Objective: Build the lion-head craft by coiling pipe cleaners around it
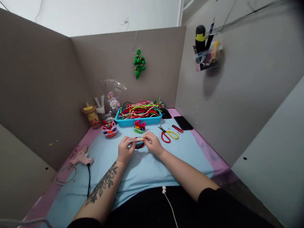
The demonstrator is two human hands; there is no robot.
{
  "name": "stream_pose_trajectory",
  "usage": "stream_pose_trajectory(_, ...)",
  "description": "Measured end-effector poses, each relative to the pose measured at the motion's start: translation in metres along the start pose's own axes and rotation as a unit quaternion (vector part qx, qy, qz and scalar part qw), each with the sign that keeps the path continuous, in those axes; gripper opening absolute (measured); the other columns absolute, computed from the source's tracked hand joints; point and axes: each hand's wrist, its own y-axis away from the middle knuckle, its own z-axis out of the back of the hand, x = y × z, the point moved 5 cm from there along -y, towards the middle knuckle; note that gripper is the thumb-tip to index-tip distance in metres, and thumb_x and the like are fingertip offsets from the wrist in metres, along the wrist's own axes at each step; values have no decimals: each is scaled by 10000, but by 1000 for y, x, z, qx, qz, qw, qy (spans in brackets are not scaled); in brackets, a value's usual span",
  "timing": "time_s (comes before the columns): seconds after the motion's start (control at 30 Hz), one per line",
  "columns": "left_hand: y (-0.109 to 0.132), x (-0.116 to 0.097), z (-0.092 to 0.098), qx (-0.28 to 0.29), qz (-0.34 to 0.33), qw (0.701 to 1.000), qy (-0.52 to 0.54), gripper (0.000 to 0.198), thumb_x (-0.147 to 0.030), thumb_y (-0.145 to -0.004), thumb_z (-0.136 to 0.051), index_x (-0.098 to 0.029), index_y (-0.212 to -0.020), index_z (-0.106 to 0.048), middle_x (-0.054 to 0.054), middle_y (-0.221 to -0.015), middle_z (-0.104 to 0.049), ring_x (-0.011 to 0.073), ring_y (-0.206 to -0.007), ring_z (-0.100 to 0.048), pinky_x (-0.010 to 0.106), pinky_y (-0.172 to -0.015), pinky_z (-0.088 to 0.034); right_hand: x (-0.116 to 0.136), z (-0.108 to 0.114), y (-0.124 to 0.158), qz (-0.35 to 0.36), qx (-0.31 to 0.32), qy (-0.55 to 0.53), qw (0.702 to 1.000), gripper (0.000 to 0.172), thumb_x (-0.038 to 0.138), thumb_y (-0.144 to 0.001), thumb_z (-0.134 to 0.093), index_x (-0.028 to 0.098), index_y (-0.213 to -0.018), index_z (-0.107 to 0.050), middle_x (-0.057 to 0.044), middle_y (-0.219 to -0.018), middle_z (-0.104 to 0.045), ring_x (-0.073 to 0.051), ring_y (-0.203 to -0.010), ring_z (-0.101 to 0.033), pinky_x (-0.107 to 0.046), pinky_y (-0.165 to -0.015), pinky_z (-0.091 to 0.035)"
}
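My left hand [125, 149] pinches a slim whitish stick [133, 140] that points to the right. At the stick's right end is a cream-coloured fuzzy strip [140, 139], apparently wound round it, and my right hand [153, 143] pinches that end. Just beneath the fingers lies a blue, red and dark fuzzy piece [140, 144], partly hidden by the hands. Beyond them a small red and green lion-head figure [139, 126] stands on the blue cloth [156, 172]. A pink one [109, 129] stands further left.
Behind is a blue tray [139, 121] heaped with colourful fuzzy stems. To the right lie scissors [169, 135], a red cutter [177, 129] and a black phone [183, 123]. A pink glue gun [82, 157] with its cord lies left. A cup [92, 117] stands back left; partition walls surround the table.
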Motion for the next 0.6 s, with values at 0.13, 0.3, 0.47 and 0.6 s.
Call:
stream_pose_trajectory(0.13,-2,-5,2,-21,11,1000,-2,150,-286,-827,-560,-199,-787,-675,25,-660,-602,141,-621,-516,268,-605,-433,1,0,1,14,-11,15,1000,134,254,-874,-504,212,-827,-622,-48,-809,-586,-190,-834,-550,-335,-777,-457)
stream_pose_trajectory(0.3,-2,-8,5,-50,14,999,-12,142,-286,-816,-574,-200,-747,-663,19,-618,-586,150,-606,-504,275,-598,-417,4,-1,0,15,-12,12,1000,141,274,-879,-505,215,-818,-618,-51,-811,-587,-194,-838,-548,-341,-781,-454)
stream_pose_trajectory(0.47,-2,0,0,-21,34,999,23,165,-322,-821,-583,-191,-800,-681,36,-709,-621,145,-639,-539,274,-619,-434,1,3,0,4,-42,15,999,120,268,-870,-520,213,-816,-612,-52,-828,-585,-194,-849,-547,-344,-792,-453)
stream_pose_trajectory(0.6,-1,2,-5,8,55,998,40,191,-346,-824,-589,-195,-829,-706,35,-704,-621,144,-636,-548,275,-637,-442,-4,8,1,-18,-86,30,996,120,276,-867,-522,208,-805,-599,-52,-831,-577,-191,-841,-542,-342,-780,-455)
